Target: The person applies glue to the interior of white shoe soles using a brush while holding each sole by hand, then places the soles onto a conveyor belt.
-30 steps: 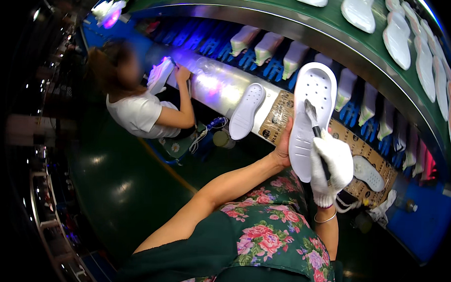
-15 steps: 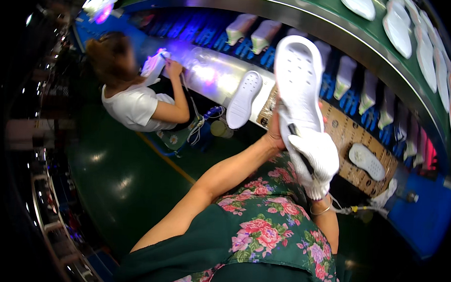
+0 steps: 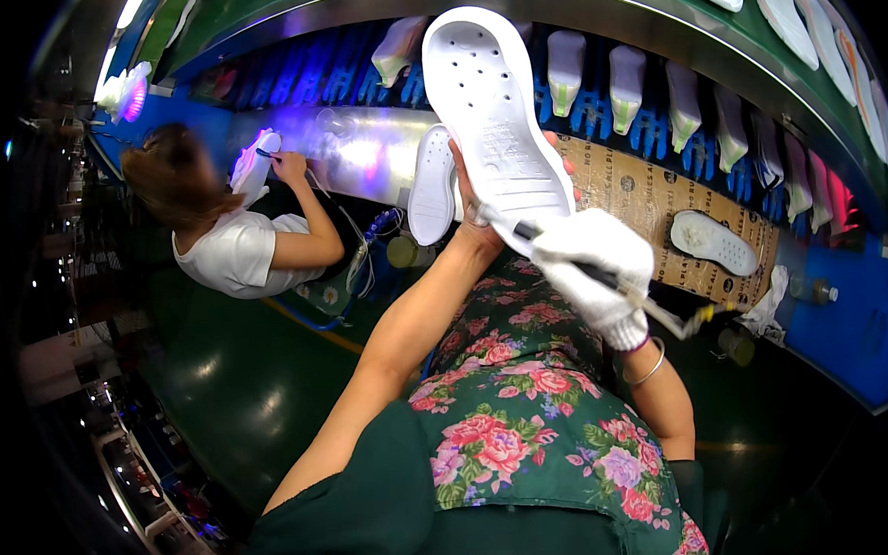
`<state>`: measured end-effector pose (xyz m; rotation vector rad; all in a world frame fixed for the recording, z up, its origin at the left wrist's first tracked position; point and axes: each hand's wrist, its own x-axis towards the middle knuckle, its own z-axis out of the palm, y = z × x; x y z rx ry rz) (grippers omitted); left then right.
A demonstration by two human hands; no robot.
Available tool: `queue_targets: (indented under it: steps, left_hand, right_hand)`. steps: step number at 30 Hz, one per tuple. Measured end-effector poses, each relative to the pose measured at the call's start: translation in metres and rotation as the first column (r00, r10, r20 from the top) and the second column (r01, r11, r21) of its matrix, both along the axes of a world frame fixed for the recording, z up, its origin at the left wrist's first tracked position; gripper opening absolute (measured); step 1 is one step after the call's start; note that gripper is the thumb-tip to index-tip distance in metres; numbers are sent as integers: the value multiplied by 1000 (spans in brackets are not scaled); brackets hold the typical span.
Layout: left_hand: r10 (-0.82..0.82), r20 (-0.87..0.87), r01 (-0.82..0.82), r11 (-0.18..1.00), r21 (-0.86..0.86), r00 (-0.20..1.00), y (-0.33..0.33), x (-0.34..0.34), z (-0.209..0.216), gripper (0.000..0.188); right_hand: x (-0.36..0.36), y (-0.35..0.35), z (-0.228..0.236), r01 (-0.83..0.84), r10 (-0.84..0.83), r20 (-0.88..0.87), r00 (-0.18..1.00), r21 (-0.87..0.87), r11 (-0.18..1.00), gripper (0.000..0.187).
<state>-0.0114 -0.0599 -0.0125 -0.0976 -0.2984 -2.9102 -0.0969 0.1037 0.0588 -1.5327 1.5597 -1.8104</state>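
Observation:
My bare left hand (image 3: 475, 220) grips a white shoe sole (image 3: 482, 93) from beneath and along its sides. The sole is tilted up, its perforated inner face toward me, and fingertips show at its right edge. In a white knitted glove, my right hand (image 3: 601, 259) is closed on a slim brush-like tool (image 3: 505, 221) with a dark handle and a thin hose. The tool's pale tip is at the sole's lower left edge; whether it touches cannot be told. Behind my left hand, another white sole (image 3: 432, 184) lies on the metal bench (image 3: 360, 152).
Cardboard (image 3: 624, 176) covers the bench at right, bearing a stained sole (image 3: 714, 243). White shoe uppers (image 3: 625, 88) hang in a row behind. An overhead green shelf (image 3: 659, 3) holds soles. At left, a co-worker (image 3: 240, 241) works on a shoe. A clear bottle (image 3: 813, 289) lies far right.
The view has shifted. The held sole has moved left and away from the gloved hand. My right hand now brings the tool's tip to the sole's lower left edge.

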Motion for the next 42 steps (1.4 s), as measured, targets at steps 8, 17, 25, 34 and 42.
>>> queue_targets:
  steps: [8, 17, 25, 34, 42]
  left_hand:
    - [37, -12, -37, 999, 11, 999, -9, 8, 14, 103]
    - [-113, 24, 114, 989, -98, 993, -27, 17, 14, 106]
    - [-227, 125, 246, 956, -163, 966, -41, 11, 25, 102]
    - [-413, -15, 408, 904, -130, 911, -42, 1, 23, 98]
    - [-401, 80, 408, 903, -132, 913, -47, -7, 26, 95]
  right_hand:
    - [16, -1, -5, -44, 42, -213, 976, -8, 999, 26]
    - [26, 2, -10, -108, 111, -186, 976, 26, 994, 27]
    - [17, -1, -5, -15, 17, -276, 961, 9, 1000, 27]
    - [21, 4, 2, -53, 58, -72, 996, 70, 996, 25]
    - [35, 3, -6, -98, 82, -326, 942, -33, 995, 29]
